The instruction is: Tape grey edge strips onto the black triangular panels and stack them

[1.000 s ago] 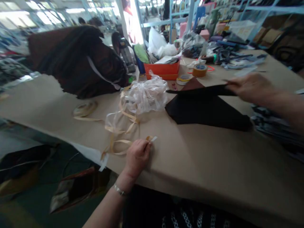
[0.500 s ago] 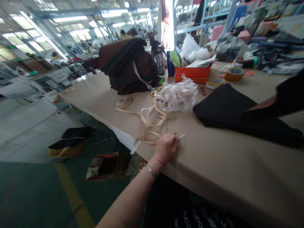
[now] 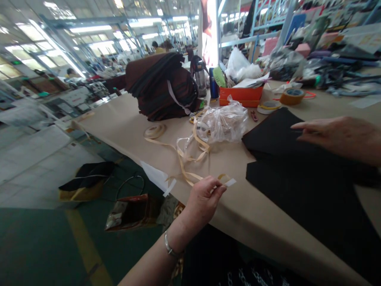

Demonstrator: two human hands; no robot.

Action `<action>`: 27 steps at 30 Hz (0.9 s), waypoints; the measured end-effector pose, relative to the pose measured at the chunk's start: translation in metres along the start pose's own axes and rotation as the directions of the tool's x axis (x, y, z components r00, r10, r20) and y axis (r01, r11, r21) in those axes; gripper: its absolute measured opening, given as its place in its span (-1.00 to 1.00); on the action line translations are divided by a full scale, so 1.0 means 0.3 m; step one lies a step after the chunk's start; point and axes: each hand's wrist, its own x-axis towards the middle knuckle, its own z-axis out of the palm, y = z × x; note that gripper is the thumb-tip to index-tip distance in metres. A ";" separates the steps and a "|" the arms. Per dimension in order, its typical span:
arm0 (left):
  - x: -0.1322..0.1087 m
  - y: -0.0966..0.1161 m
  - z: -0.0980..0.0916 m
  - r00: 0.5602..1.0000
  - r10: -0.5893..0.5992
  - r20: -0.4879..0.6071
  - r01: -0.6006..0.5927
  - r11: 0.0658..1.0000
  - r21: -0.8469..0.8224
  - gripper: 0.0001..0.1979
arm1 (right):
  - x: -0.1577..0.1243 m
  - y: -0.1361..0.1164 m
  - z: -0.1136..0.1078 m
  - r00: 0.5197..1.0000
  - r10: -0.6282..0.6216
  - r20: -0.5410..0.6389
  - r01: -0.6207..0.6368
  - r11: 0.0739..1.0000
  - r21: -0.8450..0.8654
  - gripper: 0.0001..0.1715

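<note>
My left hand (image 3: pixel 205 198) is closed in a pinch by the table's near edge. Between its thumb and fingers is a tan tape (image 3: pixel 190 176), whose short white end (image 3: pixel 230 182) sticks out past the fingertips. The tape runs back in loose loops toward a flat cream roll (image 3: pixel 154 130). At the right, my right hand (image 3: pixel 342 133) is over the black sheet pieces, fingers stretched to the left and a little apart from the thumb. One black piece (image 3: pixel 297 198) lies near the front edge; another black piece (image 3: pixel 274 129) lies behind it, partly covered.
A clear plastic bag (image 3: pixel 228 121) sits mid-table. Behind stand a strapped dark brown bundle (image 3: pixel 162 87), a bottle (image 3: pixel 200 77) and an orange box (image 3: pixel 241 96). Tape rolls (image 3: pixel 292 96) lie right of the box. An open carton (image 3: pixel 131 212) is on the floor.
The black piece that was raised at the right now lies flat nearer the front. My right hand has come into view. My left hand has turned and risen slightly, still pinching the tape.
</note>
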 end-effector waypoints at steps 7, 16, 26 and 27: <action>0.010 0.057 0.114 0.957 0.118 0.265 -0.124 0.992 0.003 -0.80 | -0.448 0.079 0.142 0.878 -0.228 0.420 0.337 0.919 -0.206 -0.71; 0.046 0.148 0.259 0.909 0.107 0.403 -0.155 0.984 0.089 -0.79 | -0.511 -0.028 0.271 0.941 0.057 0.334 0.051 0.950 -0.307 -0.39; 0.027 0.148 0.251 0.891 -0.115 0.438 0.141 0.990 -0.027 -0.78 | -0.547 0.082 0.180 0.720 -0.414 0.557 0.436 0.894 0.101 -0.71; 0.021 0.159 0.250 0.883 -0.128 0.452 0.162 0.986 -0.039 -0.78 | -0.542 0.099 0.166 0.704 -0.419 0.574 0.408 0.900 0.156 -0.71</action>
